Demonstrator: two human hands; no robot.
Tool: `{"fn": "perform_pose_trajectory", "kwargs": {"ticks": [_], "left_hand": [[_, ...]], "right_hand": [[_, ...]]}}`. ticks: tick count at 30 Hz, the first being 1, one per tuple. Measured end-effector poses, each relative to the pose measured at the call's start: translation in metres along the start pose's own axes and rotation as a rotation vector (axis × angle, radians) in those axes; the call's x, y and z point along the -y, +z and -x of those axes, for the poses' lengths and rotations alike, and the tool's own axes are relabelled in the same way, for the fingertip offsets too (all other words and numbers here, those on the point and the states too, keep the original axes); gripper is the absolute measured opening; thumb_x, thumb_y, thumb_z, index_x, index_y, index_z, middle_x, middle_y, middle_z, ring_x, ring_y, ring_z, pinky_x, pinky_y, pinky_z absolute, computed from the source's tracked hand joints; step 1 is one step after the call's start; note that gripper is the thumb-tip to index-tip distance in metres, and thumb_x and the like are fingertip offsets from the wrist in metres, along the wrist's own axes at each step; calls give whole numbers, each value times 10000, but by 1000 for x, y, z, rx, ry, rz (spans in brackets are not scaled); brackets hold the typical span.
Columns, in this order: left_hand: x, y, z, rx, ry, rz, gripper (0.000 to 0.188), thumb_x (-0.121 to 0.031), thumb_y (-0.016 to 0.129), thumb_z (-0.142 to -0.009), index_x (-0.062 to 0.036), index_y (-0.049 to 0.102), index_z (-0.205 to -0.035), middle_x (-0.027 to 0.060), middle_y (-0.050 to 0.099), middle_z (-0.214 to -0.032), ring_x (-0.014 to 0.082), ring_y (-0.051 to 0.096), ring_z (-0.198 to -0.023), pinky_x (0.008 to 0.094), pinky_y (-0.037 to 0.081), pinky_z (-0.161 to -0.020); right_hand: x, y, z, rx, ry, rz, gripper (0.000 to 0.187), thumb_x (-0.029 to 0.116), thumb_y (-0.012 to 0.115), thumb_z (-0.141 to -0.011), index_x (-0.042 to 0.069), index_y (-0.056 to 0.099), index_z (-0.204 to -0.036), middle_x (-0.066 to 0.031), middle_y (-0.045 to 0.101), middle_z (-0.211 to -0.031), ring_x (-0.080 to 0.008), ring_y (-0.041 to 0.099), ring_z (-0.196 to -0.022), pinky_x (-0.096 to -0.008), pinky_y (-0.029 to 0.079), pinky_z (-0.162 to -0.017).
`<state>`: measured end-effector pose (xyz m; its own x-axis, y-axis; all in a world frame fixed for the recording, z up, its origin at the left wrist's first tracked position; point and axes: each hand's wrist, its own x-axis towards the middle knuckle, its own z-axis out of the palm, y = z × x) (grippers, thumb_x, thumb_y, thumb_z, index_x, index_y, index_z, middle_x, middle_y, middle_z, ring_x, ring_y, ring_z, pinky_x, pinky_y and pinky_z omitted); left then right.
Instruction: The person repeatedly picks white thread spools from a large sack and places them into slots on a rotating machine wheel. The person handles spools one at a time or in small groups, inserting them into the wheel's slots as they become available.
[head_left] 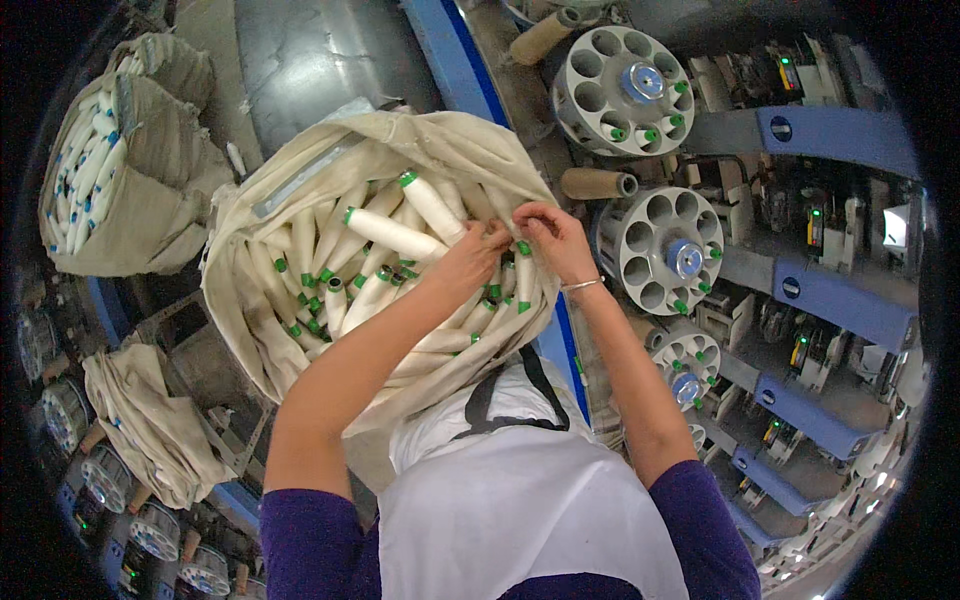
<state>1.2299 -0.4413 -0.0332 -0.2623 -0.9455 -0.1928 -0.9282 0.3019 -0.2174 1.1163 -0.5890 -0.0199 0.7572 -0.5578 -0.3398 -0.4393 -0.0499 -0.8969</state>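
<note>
A large cream cloth sack (450, 135) stands in front of me, filled with white yarn bobbins (395, 235) whose tube ends are green. Over its right side my left hand (472, 262) has its fingers bent and closed, with the tips toward my right hand. My right hand (556, 238) is beside it at the sack's right rim, thumb and fingers drawn together in a pinch. Just below the fingertips is a green-tipped bobbin (524, 275). Whatever the fingers hold, perhaps something as thin as thread, is too small to make out.
Along the right runs a winding machine with round grey bobbin magazines (665, 250), brown cones (598, 184) and blue arms (840, 300). To the left are a sack of blue-tipped bobbins (90, 180) and a slumped cloth sack (150, 420). Another machine row lies at lower left.
</note>
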Motion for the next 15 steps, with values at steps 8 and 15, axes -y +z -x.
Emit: {"fn": "perform_pose_trajectory", "kwargs": {"ticks": [8,15], "left_hand": [[2,15,18,-41,-25,119,180,-190,591,-786,-153,723,-903,-13,568,-1043,201,470,-1025,362,368,-872],[28,26,43,-155,44,288,166,-178,584,-770,-139,720,-857,-29,591,-1083,151,467,-1029,326,365,-844]], "right_hand": [[17,-6,15,108,-46,371,208,-17,525,-913,28,611,-1097,-73,639,-1082,-193,634,-992,-316,503,-854],[18,18,0,244,-543,873,324,-78,554,-767,36,599,-1067,-127,545,-1209,-321,509,-1177,-372,469,-942]]}}
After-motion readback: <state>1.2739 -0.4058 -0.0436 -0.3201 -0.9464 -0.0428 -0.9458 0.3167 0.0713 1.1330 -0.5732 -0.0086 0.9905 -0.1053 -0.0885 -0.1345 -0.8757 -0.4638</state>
